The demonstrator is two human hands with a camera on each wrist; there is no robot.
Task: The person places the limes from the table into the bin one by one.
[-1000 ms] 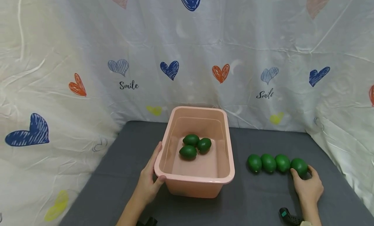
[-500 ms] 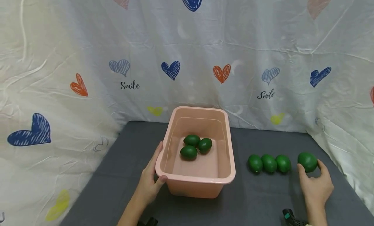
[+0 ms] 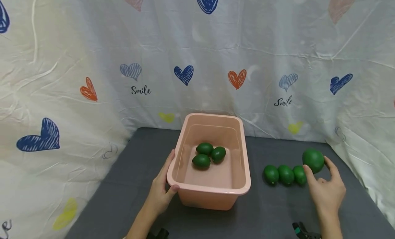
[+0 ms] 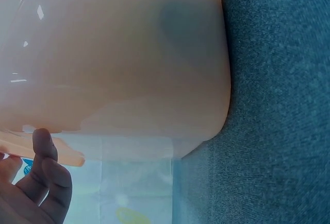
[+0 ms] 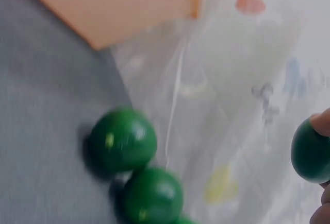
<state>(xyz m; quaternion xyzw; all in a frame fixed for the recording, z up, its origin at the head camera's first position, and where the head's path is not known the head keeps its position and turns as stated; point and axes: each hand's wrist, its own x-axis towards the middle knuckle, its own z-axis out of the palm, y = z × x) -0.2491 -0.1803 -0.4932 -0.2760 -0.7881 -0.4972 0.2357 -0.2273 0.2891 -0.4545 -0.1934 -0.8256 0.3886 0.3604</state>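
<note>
A pink plastic tub (image 3: 210, 190) stands on the table with three green limes inside, one of them a lime (image 3: 201, 161) at the front. My left hand (image 3: 160, 191) grips the tub's left rim near the front corner, and its curled fingers (image 4: 51, 177) show under the rim in the left wrist view. My right hand (image 3: 327, 187) pinches a lime (image 3: 313, 160) between thumb and fingers, above the table. Left of that hand, three more limes lie in a touching row, the middle lime (image 3: 285, 174) among them; the held lime partly overlaps the rightmost.
A dark grey cloth (image 3: 262, 218) covers the table. Behind and at both sides hangs a white curtain (image 3: 210, 95) printed with hearts. Black devices are strapped near both wrists, such as the right wrist device (image 3: 303, 232).
My right hand has lifted the rightmost lime off the table, first drawing it right, then bringing it up and back leftward. The left hand keeps its grip on the tub.
</note>
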